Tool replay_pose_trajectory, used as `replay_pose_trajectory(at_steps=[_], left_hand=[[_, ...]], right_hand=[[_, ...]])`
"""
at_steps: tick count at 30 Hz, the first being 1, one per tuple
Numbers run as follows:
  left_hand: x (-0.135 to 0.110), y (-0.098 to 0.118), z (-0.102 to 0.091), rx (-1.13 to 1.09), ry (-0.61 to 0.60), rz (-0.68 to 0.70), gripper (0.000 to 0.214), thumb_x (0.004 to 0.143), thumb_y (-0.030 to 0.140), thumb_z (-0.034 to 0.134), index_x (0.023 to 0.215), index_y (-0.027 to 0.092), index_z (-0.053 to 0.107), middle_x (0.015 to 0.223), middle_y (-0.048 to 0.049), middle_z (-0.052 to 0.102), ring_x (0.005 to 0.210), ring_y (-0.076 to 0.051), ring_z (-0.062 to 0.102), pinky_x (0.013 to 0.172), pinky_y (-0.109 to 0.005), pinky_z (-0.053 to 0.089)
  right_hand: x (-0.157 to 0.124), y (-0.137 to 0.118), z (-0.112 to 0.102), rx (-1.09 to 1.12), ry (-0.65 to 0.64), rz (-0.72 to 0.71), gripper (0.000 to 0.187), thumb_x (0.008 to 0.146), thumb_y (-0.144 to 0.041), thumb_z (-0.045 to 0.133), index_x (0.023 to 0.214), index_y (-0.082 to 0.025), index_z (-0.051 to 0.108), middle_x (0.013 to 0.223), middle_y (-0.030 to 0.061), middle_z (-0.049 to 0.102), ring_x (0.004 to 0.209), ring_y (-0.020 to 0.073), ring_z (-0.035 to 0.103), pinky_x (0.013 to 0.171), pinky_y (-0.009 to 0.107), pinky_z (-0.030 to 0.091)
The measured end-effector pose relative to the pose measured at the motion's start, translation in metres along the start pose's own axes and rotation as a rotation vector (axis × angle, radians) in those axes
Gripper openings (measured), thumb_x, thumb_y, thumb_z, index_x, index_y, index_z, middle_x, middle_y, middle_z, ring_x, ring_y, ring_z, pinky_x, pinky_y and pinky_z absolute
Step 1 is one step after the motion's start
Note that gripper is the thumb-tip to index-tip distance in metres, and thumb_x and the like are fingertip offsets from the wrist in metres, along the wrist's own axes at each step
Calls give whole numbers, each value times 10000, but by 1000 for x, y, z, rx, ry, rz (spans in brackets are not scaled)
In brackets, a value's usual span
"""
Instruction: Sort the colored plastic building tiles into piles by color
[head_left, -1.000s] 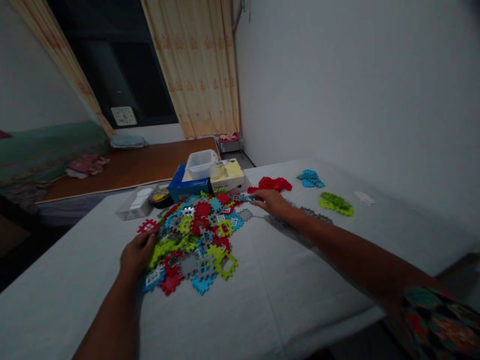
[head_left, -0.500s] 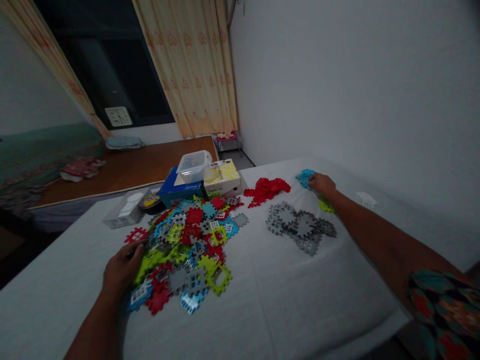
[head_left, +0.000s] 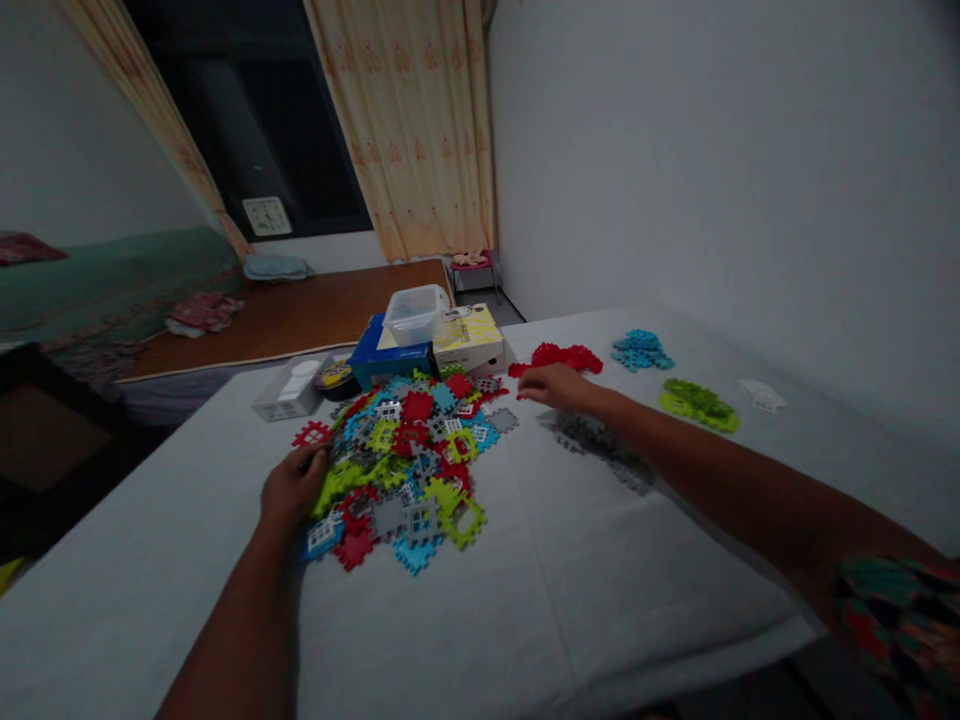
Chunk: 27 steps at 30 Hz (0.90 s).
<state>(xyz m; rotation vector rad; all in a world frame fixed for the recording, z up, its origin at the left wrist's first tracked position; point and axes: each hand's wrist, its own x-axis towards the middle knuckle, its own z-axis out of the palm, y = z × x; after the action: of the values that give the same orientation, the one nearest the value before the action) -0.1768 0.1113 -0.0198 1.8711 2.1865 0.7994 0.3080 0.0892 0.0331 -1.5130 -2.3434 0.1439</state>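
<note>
A mixed pile of square, notched interlocking plastic tiles (head_left: pixel 409 440) in red, blue, green and grey lies on the white-covered table. My left hand (head_left: pixel 291 492) rests against the left edge of this pile, fingers curled; what they hold, if anything, is hidden. Between the pile and the sorted tiles my right hand (head_left: pixel 553 386) hovers with loosely bent fingers and no tile visible in it. Grey tiles (head_left: pixel 577 432) lie under the right forearm, partly covered. Behind that hand are red tiles (head_left: pixel 568 356). Farther right lie blue tiles (head_left: pixel 642 350), green tiles (head_left: pixel 700 404) and white tiles (head_left: pixel 762 395).
Behind the pile stand a blue box (head_left: pixel 390 355) with a clear plastic container (head_left: pixel 415 313) on it, and a yellow-and-white box (head_left: pixel 471 340). A clear box (head_left: pixel 289 390) and a round black-and-yellow item (head_left: pixel 336 380) are at the left. A wall (head_left: pixel 720 180) borders the table's right side.
My right hand has left the blue tiles and moved left toward the mixed pile. The blue and green tiles are now uncovered. My left hand stays at the pile; the view has shifted.
</note>
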Motion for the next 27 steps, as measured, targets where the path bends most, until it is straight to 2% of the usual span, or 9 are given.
replay_pose_trajectory(at_steps=[2, 4, 7, 9, 13, 17, 20, 22, 27], left_hand=[[-1, 0, 0, -12, 2, 32, 384, 860, 401, 500, 1102, 237, 748, 1109, -63, 742, 998, -251, 676, 805, -317, 528], [-2, 1, 1, -25, -3, 46, 378, 861, 386, 500, 1103, 235, 748, 1123, -61, 740, 1010, -248, 675, 821, -313, 525], [-2, 1, 1, -22, -19, 32, 383, 868, 380, 496, 1119, 232, 745, 1153, -65, 730, 1024, -253, 672, 825, -315, 522], [-1, 0, 3, -11, -19, 35, 392, 876, 388, 491, 1136, 231, 739, 1176, -68, 721, 1036, -257, 668, 823, -316, 518], [1, -2, 6, -17, -13, 74, 388, 883, 376, 483, 1145, 236, 733, 1196, -59, 715, 1047, -246, 663, 832, -306, 509], [1, -2, 5, -5, -13, 85, 384, 883, 376, 486, 1134, 232, 737, 1167, -58, 725, 1025, -236, 670, 817, -286, 513], [1, -2, 5, 10, -8, 84, 385, 879, 381, 491, 1132, 230, 740, 1156, -62, 729, 1013, -235, 675, 803, -277, 515], [1, -3, 5, 9, -10, 85, 395, 886, 387, 481, 1145, 229, 735, 1186, -63, 719, 1039, -238, 669, 820, -283, 512], [1, -5, 7, -11, -15, 84, 391, 890, 383, 479, 1151, 235, 729, 1209, -52, 711, 1073, -234, 659, 852, -288, 511]], right_hand=[[7, -33, 21, -5, -110, -166, 280, 864, -330, 685, 1121, -219, 699, 1113, 75, 714, 1012, 224, 628, 819, 297, 459], [11, -51, 38, -44, -160, -248, 406, 808, -363, 755, 1179, -218, 675, 1189, 99, 679, 1108, 259, 584, 867, 333, 462], [14, -57, 54, -100, -180, -288, 490, 775, -407, 787, 1197, -194, 658, 1187, 123, 654, 1113, 266, 572, 882, 345, 463], [15, -56, 59, -146, -186, -296, 485, 801, -411, 764, 1210, -179, 645, 1174, 132, 646, 1081, 257, 582, 865, 338, 465], [10, -57, 61, -321, -210, -348, 335, 901, -366, 647, 1140, -133, 655, 1086, 147, 664, 995, 258, 603, 812, 343, 452], [2, -64, 56, -459, -216, -454, 202, 957, -224, 509, 1070, -140, 654, 975, 124, 674, 925, 234, 594, 824, 359, 420], [0, -66, 54, -414, -191, -433, 232, 919, -216, 547, 1127, -162, 634, 1034, 120, 669, 1008, 243, 561, 842, 353, 421], [2, -65, 54, -326, -182, -393, 316, 872, -257, 613, 1173, -160, 617, 1108, 127, 659, 1053, 256, 542, 850, 353, 438], [16, -59, 54, -150, -242, -379, 439, 780, -186, 681, 1208, -126, 605, 1126, 142, 659, 1025, 254, 565, 889, 382, 464]])
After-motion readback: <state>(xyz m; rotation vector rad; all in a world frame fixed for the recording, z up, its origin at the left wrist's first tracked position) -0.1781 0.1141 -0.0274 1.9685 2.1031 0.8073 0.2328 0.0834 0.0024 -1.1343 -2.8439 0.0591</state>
